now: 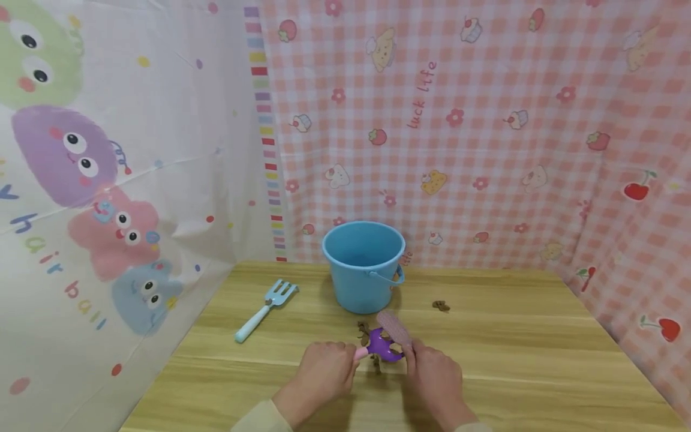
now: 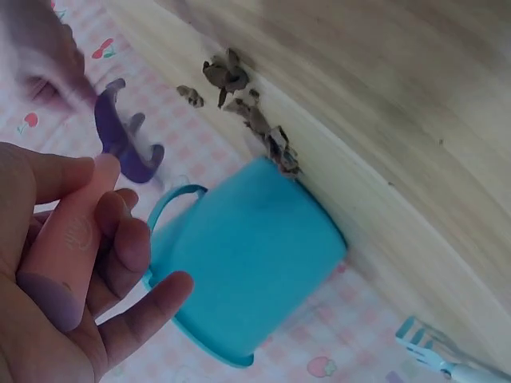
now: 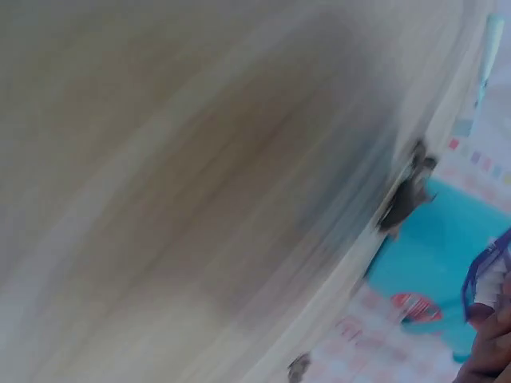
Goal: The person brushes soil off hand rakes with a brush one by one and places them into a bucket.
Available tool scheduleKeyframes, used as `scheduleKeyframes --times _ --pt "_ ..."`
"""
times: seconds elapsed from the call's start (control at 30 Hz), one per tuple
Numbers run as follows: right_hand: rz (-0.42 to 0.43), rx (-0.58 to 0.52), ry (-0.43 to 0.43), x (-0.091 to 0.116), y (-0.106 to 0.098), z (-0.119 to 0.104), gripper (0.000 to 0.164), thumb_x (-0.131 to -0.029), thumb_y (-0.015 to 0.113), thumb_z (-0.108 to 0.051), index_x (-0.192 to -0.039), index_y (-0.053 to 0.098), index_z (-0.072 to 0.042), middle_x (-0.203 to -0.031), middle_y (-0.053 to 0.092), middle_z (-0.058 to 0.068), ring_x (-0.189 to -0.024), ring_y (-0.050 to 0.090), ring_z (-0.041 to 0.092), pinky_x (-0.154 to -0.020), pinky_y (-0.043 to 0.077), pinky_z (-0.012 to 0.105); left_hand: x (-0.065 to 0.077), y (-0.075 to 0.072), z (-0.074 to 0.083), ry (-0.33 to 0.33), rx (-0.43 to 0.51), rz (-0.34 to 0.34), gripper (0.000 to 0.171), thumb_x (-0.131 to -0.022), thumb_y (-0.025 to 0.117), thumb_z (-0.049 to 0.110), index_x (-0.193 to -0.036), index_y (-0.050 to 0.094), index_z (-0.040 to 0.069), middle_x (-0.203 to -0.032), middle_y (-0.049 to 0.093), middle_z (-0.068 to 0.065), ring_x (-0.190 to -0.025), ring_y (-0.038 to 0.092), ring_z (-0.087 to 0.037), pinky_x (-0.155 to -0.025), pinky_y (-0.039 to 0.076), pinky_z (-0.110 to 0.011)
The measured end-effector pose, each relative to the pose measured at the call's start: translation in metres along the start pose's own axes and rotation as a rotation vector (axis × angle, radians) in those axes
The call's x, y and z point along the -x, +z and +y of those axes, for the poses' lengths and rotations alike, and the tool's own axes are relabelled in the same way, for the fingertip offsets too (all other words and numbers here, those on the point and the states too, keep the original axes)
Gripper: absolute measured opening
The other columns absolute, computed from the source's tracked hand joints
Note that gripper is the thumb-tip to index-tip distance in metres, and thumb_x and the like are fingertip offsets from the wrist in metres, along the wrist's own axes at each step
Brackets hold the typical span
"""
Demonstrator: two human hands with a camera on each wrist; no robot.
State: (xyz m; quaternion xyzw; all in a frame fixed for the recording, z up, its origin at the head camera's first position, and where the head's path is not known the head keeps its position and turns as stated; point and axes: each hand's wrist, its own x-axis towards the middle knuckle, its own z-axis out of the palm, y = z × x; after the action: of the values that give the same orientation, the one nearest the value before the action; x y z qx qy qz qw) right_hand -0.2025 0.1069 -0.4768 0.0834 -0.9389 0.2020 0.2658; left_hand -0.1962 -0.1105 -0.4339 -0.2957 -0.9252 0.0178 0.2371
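My left hand point(image 1: 326, 367) grips the pink handle of a toy rake point(image 1: 383, 347), whose purple head has curved prongs. Its fingers wrap the handle in the left wrist view. A pink brush point(image 1: 395, 327) with a speckled oblong head is held in my right hand point(image 1: 436, 379), slanting over the rake's purple head. Brown bits overlap the rake head, and brown dry leaf-like clumps point(image 1: 376, 363) lie on the table around it. In the right wrist view, only part of the right hand point(image 3: 491, 343) shows, at the lower right edge.
A blue bucket point(image 1: 360, 288) stands upright behind the tools, its handle hanging to the right. On the left lies a light blue toy fork point(image 1: 266, 313). Another brown clump point(image 1: 440, 306) lies right of the bucket. Patterned cloths point(image 1: 459, 150) hang behind and beside the wooden table point(image 1: 513, 348).
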Motion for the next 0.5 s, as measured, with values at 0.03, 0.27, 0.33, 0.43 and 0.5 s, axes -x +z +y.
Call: scheduleKeyframes --times 0.03,0.27,0.33,0.43,0.5 --pt "0.0 0.011 0.008 -0.001 -0.001 0.003 0.019 -0.095 0.066 -0.025 -0.08 0.062 -0.013 -0.057 0.055 0.001 -0.046 0.053 0.022 -0.039 0.037 0.038 0.0 -0.001 0.0 0.003 -0.009 0.0 0.028 -0.086 0.073 0.028 -0.069 0.055 0.015 -0.056 0.048 0.004 -0.045 0.046 -0.012 -0.041 0.035 -0.026" --pt "-0.046 0.056 0.071 -0.003 -0.009 0.025 0.021 -0.096 0.065 -0.026 -0.091 0.068 -0.007 -0.06 0.06 0.005 -0.045 0.053 0.021 -0.038 0.039 0.036 0.002 0.001 -0.009 -0.009 -0.016 0.0 0.03 -0.083 0.075 0.026 -0.066 0.053 0.015 -0.056 0.047 0.005 -0.045 0.045 -0.012 -0.04 0.035 -0.027" --pt "-0.074 0.056 0.128 -0.003 -0.013 0.032 0.023 -0.097 0.063 -0.027 -0.093 0.068 -0.004 -0.063 0.062 0.009 -0.048 0.055 0.023 -0.039 0.041 0.039 0.004 0.002 -0.015 -0.026 -0.019 0.004 0.029 -0.082 0.077 0.025 -0.067 0.054 0.015 -0.056 0.047 0.004 -0.045 0.046 -0.013 -0.04 0.036 -0.028" --pt "-0.111 0.039 0.192 -0.004 -0.019 0.04 0.027 -0.098 0.062 -0.026 -0.104 0.07 -0.001 -0.07 0.066 0.013 -0.053 0.06 0.028 -0.042 0.043 0.043 0.007 -0.001 -0.026 -0.053 -0.022 0.0 0.027 -0.081 0.077 0.025 -0.069 0.055 0.014 -0.056 0.047 0.004 -0.046 0.046 -0.014 -0.04 0.035 -0.028" --pt "-0.115 0.029 0.211 -0.003 -0.023 0.043 0.028 -0.097 0.061 -0.026 -0.107 0.07 -0.001 -0.073 0.068 0.015 -0.055 0.061 0.029 -0.042 0.043 0.044 0.009 -0.006 -0.032 -0.06 -0.014 -0.007 0.025 -0.082 0.077 0.025 -0.074 0.056 0.014 -0.057 0.047 0.004 -0.047 0.047 -0.014 -0.04 0.036 -0.028"
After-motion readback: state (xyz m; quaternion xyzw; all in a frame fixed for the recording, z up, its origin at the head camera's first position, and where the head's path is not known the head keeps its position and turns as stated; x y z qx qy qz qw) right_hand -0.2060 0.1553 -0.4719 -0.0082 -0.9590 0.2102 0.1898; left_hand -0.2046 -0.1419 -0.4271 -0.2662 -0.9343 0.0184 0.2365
